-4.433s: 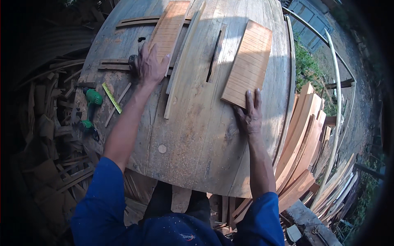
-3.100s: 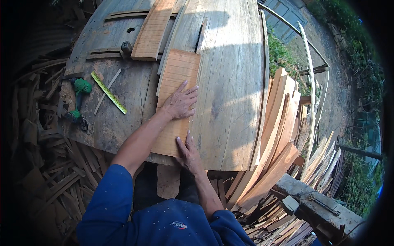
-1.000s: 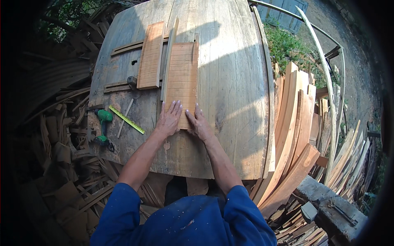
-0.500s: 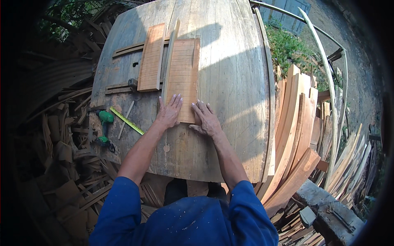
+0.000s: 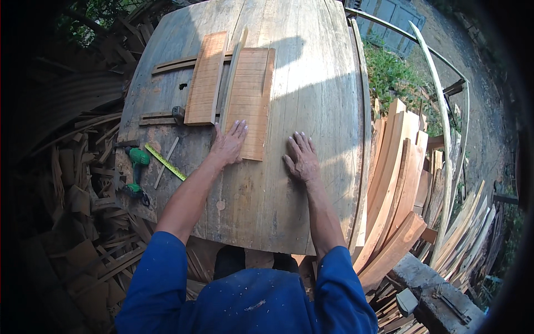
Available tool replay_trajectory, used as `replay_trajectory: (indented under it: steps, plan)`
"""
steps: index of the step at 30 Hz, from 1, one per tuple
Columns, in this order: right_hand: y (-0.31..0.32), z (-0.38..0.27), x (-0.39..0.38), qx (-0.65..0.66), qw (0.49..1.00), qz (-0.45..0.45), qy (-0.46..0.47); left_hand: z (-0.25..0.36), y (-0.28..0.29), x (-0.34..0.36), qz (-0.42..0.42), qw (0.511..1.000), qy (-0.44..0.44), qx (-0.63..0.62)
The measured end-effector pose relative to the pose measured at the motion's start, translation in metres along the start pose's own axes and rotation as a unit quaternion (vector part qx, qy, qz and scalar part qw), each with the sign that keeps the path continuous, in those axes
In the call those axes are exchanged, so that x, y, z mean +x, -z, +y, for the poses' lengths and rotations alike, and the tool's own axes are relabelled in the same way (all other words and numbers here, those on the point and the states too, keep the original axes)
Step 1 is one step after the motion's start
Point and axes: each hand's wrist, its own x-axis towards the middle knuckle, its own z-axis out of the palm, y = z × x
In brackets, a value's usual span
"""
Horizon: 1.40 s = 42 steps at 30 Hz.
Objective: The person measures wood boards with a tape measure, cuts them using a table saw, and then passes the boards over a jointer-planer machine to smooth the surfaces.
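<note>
My left hand [image 5: 228,143] lies with fingers stretched out on the near left corner of a reddish wooden board [image 5: 255,100]. A narrow wooden strip [image 5: 233,75] runs along that board's left edge, its near end beside my left fingertips. To the right, apart from the board, my right hand [image 5: 303,157] rests open on the worn wooden tabletop [image 5: 267,211], holding nothing. A second reddish board [image 5: 206,78] lies left of the strip, on top of two slotted wooden bars [image 5: 173,67].
A green cordless drill [image 5: 137,164], a yellow measuring tape blade [image 5: 166,162] and a thin stick [image 5: 167,161] lie at the table's left. Wood scraps [image 5: 83,234] are heaped beyond that edge. Curved planks [image 5: 389,183] and a concrete ledge [image 5: 439,295] stand on the right.
My right hand has left the board's near right corner and moved right onto the tabletop. The board now sits slightly turned, while my left hand stays on it.
</note>
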Motion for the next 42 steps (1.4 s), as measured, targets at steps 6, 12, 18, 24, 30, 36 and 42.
replay_trajectory:
  steps: [6, 12, 18, 24, 30, 36, 42]
  plan:
    - [-0.007, 0.000, 0.016, -0.007, 1.000, 0.006, -0.027, -0.008, 0.004, 0.010, 0.003, 1.000, 0.002, -0.012]
    - [-0.008, 0.001, 0.025, 0.003, 1.000, 0.011, 0.004, -0.014, 0.014, 0.023, -0.006, 1.000, 0.005, -0.028]
    - [-0.008, -0.008, 0.052, 0.036, 0.998, -0.001, 0.059, -0.023, 0.015, 0.037, 0.005, 1.000, 0.012, -0.023]
    - [-0.014, -0.001, 0.080, 0.065, 0.995, 0.023, 0.065, -0.024, 0.032, 0.050, -0.006, 1.000, 0.007, -0.028]
    - [-0.016, 0.002, 0.099, 0.053, 0.994, 0.018, 0.094, -0.033, 0.032, 0.063, -0.006, 0.999, 0.019, -0.025]
    - [-0.019, 0.008, 0.114, 0.029, 0.994, 0.012, 0.107, -0.040, 0.032, 0.075, 0.012, 0.999, 0.018, -0.030]
    - [-0.027, 0.017, 0.124, 0.029, 0.993, 0.014, 0.114, -0.044, 0.036, 0.086, 0.014, 0.999, 0.017, -0.033]
